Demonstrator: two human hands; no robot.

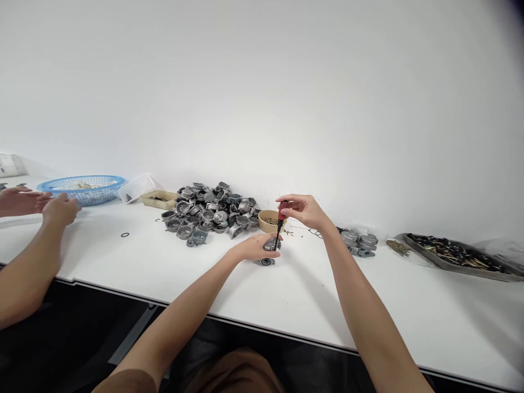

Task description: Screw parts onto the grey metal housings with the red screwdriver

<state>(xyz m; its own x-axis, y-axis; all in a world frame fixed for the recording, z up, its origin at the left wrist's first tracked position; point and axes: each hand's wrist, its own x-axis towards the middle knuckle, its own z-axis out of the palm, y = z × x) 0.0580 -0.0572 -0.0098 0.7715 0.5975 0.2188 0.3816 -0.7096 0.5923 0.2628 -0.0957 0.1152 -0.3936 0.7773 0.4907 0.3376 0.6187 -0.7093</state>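
My right hand (305, 212) is closed around the red handle of a screwdriver (281, 215), which points down with a slight tilt. Its dark shaft reaches the side of a grey metal casting (267, 262) on the white table. My left hand (256, 248) grips that casting from the left and covers much of it; a round opening shows at its lower front. Where exactly the screwdriver tip sits is too small to tell. Just behind my hands stands a tan tub (268, 218) of small brass-coloured screws, with a few loose ones beside it.
A heap of grey metal castings (208, 210) lies left of my hands. To the right are several more castings (360, 241) and a grey tray (458, 262) of black and brass-coloured parts. Another person's hands (61, 210) work near a blue basket (98, 194). A black ring (125, 234) lies at left.
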